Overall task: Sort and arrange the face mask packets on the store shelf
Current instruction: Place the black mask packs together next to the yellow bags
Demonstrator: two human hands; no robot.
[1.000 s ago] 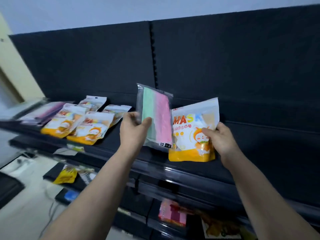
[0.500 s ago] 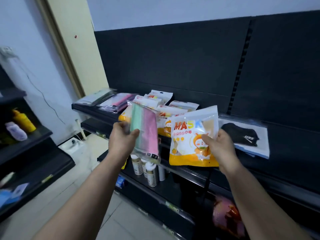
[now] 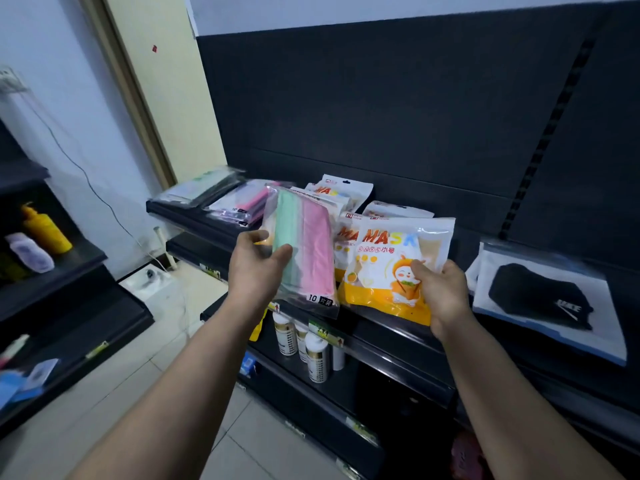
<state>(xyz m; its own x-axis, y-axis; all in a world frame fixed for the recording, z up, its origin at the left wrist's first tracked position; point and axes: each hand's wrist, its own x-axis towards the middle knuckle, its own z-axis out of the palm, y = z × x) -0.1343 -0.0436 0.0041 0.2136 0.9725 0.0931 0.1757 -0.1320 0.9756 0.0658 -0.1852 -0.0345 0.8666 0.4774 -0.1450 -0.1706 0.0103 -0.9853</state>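
While left hand (image 3: 258,268) gripped a clear green-and-pink mask packet (image 3: 304,247) | right hand (image 3: 440,289) pinched an orange-and-white MASK pouch (image 3: 388,265) | matching pouches (image 3: 346,188) behind mostly hidden | far-left packets (image 3: 201,188) blurred

My left fingers (image 3: 282,252) hold a clear green-and-pink mask packet (image 3: 308,251) upright, just beside the orange-and-white MASK packet (image 3: 391,268) in my right fingers (image 3: 419,268), both above the shelf (image 3: 391,329).

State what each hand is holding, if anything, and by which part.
The left hand grips the green-and-pink mask packet by its left edge; the right hand holds the orange MASK packet by its lower right corner.
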